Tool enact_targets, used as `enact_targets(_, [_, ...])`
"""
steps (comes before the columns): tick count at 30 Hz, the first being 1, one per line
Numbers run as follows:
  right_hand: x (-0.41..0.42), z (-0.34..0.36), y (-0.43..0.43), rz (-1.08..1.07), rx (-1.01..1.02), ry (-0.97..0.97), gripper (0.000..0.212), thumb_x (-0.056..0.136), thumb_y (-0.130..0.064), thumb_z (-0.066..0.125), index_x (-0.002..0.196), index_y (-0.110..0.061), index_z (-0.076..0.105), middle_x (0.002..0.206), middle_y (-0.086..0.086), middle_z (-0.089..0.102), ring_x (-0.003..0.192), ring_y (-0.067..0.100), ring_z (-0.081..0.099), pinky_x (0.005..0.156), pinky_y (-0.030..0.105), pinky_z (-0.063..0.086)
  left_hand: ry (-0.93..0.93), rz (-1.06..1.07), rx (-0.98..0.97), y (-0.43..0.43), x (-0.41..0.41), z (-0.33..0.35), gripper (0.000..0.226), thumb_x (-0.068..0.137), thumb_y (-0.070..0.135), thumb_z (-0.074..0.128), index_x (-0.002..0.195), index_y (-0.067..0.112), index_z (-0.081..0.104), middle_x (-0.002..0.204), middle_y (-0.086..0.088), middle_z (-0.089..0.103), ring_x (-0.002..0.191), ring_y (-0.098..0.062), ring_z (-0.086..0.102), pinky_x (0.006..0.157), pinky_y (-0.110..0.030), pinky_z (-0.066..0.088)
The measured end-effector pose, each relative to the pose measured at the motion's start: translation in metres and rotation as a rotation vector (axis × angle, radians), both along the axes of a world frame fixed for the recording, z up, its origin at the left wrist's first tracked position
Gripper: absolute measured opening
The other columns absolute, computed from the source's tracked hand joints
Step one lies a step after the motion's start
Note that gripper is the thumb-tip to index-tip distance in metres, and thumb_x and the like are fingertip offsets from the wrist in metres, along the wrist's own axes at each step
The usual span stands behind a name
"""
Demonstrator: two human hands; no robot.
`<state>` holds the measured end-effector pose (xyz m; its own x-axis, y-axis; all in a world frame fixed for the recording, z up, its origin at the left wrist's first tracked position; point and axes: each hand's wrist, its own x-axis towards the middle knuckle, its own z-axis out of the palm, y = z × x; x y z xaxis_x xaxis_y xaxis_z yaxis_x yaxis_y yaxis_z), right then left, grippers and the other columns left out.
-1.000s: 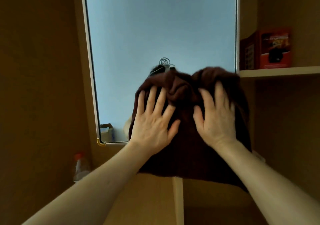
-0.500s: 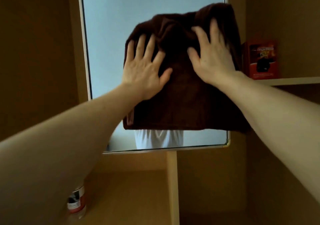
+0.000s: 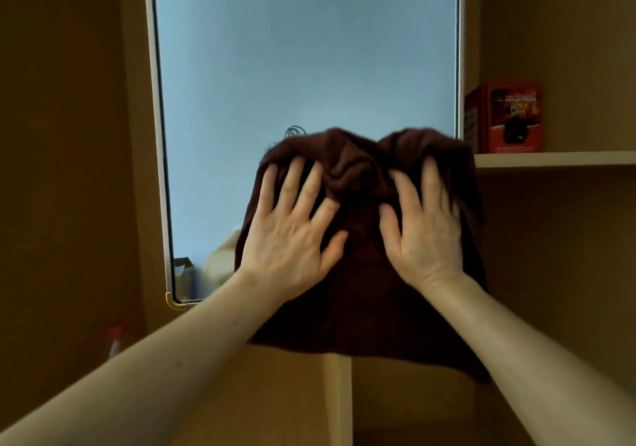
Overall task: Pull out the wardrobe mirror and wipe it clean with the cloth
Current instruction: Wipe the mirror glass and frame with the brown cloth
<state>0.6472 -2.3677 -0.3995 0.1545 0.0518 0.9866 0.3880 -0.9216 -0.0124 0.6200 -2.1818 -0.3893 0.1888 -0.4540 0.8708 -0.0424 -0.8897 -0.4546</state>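
Note:
A tall framed mirror [image 3: 303, 60] stands pulled out in front of the wooden wardrobe and reflects a pale blue surface. A dark brown cloth [image 3: 361, 294] is spread against its lower right part and hangs below the mirror's bottom edge. My left hand [image 3: 292, 235] presses flat on the cloth with fingers spread. My right hand [image 3: 423, 229] presses on the cloth beside it, fingers straight and slightly blurred. The cloth bunches up between and above my fingertips. The mirror's lower right corner is hidden by the cloth.
A red box [image 3: 506, 118] stands on a wooden shelf [image 3: 557, 160] right of the mirror. A bottle with a red cap [image 3: 117, 340] sits low at the left. A vertical wooden divider [image 3: 340, 401] runs below the cloth. Wardrobe panels close in on both sides.
Both hands slid the cloth up the mirror half a second ago and have now brought it back down to the lower right part. The view tilted with the motion.

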Motion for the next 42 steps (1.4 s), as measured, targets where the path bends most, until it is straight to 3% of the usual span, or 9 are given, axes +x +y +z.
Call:
enact_targets(8, [-0.002, 0.029, -0.003, 0.144, 0.02, -0.005, 0.039, 0.09, -0.029, 0.039, 0.126, -0.015, 0.041, 0.148, 0.023, 0.025, 0.132, 0.031, 0.023, 0.102, 0.048, 0.034, 0.035, -0.056, -0.034, 0.001, 0.0, 0.022, 0.067, 0.086, 0.05, 0.045, 0.145, 0.019, 0.036, 0.15, -0.015, 0.034, 0.139, -0.036, 0.022, 0.116, -0.049, 0.004])
enact_targets(13, [-0.005, 0.118, -0.002, 0.21, 0.011, 0.024, 0.037, 0.092, -0.024, 0.041, 0.125, -0.01, 0.046, 0.15, 0.023, 0.022, 0.135, 0.035, 0.026, 0.106, 0.046, 0.034, -0.013, -0.052, -0.056, 0.001, 0.004, 0.108, 0.064, 0.086, 0.049, 0.045, 0.141, 0.016, 0.042, 0.145, -0.018, 0.04, 0.136, -0.037, 0.025, 0.115, -0.05, 0.005])
enact_targets(17, [-0.008, 0.179, -0.003, 0.21, -0.012, 0.049, 0.035, 0.093, -0.02, 0.045, 0.126, -0.007, 0.049, 0.151, 0.023, 0.021, 0.136, 0.034, 0.025, 0.109, 0.037, 0.025, 0.01, -0.006, -0.031, 0.005, 0.0, 0.171, 0.063, 0.087, 0.049, 0.045, 0.139, 0.014, 0.045, 0.143, -0.019, 0.042, 0.135, -0.038, 0.024, 0.114, -0.051, 0.006])
enact_targets(22, [-0.014, 0.249, -0.007, 0.221, -0.007, 0.101, 0.034, 0.093, -0.016, 0.049, 0.127, -0.008, 0.048, 0.152, 0.022, 0.018, 0.137, 0.036, 0.023, 0.109, 0.042, 0.029, 0.049, 0.008, -0.021, 0.002, -0.004, 0.242, 0.062, 0.088, 0.049, 0.044, 0.14, 0.015, 0.043, 0.145, -0.019, 0.041, 0.135, -0.038, 0.025, 0.114, -0.05, 0.005])
enact_targets(31, [-0.026, 0.374, -0.008, 0.155, 0.015, 0.136, 0.037, 0.094, -0.018, 0.05, 0.13, -0.012, 0.045, 0.155, 0.019, 0.013, 0.139, 0.034, 0.022, 0.107, 0.039, 0.031, 0.093, 0.041, -0.021, -0.002, -0.012, 0.363, 0.061, 0.087, 0.05, 0.045, 0.137, 0.014, 0.047, 0.145, -0.02, 0.041, 0.136, -0.04, 0.031, 0.113, -0.053, 0.011])
enact_targets(36, [-0.026, 0.358, 0.008, 0.088, 0.072, 0.12, 0.038, 0.094, -0.018, 0.047, 0.131, -0.009, 0.044, 0.151, 0.024, 0.02, 0.137, 0.037, 0.026, 0.109, 0.045, 0.029, 0.144, 0.031, -0.047, -0.003, -0.012, 0.349, 0.063, 0.089, 0.048, 0.041, 0.143, 0.015, 0.039, 0.148, -0.02, 0.036, 0.139, -0.04, 0.025, 0.114, -0.052, 0.002])
enact_targets(42, [-0.034, 0.246, 0.018, 0.053, 0.064, 0.208, 0.039, 0.094, -0.03, 0.038, 0.13, -0.016, 0.042, 0.142, 0.024, 0.032, 0.128, 0.04, 0.038, 0.101, 0.045, 0.037, 0.247, 0.014, 0.027, 0.017, -0.019, 0.263, 0.053, 0.085, 0.044, 0.047, 0.126, 0.013, 0.057, 0.137, -0.02, 0.049, 0.132, -0.04, 0.029, 0.113, -0.054, 0.007])
